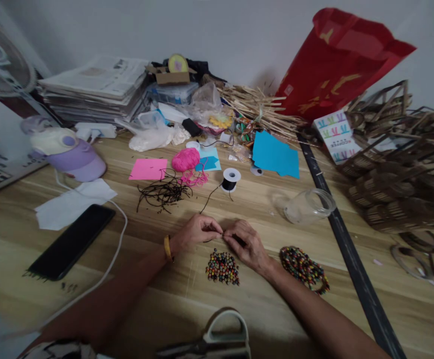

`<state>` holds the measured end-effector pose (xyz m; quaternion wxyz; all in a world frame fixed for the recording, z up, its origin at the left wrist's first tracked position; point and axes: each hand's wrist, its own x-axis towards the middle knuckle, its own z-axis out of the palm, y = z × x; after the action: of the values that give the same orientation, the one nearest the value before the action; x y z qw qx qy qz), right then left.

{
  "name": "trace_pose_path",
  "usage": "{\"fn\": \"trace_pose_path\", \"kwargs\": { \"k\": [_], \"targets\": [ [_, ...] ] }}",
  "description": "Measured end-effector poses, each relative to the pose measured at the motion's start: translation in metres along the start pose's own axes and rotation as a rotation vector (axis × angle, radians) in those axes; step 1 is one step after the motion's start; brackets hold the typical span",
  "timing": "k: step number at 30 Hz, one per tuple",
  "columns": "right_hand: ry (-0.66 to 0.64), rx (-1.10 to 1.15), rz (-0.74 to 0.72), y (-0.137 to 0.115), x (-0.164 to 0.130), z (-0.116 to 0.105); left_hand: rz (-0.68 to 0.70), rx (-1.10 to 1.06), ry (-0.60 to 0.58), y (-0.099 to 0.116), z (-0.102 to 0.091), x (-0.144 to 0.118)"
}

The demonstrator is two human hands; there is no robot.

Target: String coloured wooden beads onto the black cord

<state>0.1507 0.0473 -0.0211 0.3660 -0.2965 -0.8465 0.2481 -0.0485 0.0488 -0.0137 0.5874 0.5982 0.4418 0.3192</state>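
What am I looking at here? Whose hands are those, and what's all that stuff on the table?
This picture comes from a camera worn on a person's head, looking down at their own two hands on a wooden table. The left hand and right hand meet fingertip to fingertip, pinching something tiny; a thin black cord runs from them to a small spool. Just below lies a pile of colourful beads, with strung beads beside it. Around them are a clear jar on its side, pink yarn, blue paper, a black phone and scissors at the bottom.
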Motion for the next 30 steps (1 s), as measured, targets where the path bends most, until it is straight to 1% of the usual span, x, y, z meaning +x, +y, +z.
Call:
{"fn": "trace_pose_path", "kwargs": {
  "k": [14,19,22,30],
  "targets": [
    [0.009,0.031,-0.002,0.0024,-0.0014,0.0017,0.003,-0.031,0.004,-0.0019,0.0010,0.0001],
    [0.022,0.021,0.018,0.0024,-0.0025,0.0023,-0.010,-0.050,-0.023,-0.0015,0.0015,0.0005],
    [0.025,0.018,0.002,0.0026,-0.0025,0.0024,-0.009,-0.065,-0.028,-0.0016,0.0013,0.0005],
    [0.015,0.017,0.004,0.0028,-0.0027,0.0029,-0.020,-0.079,-0.012,-0.0020,0.0026,0.0002]
  ]
}}
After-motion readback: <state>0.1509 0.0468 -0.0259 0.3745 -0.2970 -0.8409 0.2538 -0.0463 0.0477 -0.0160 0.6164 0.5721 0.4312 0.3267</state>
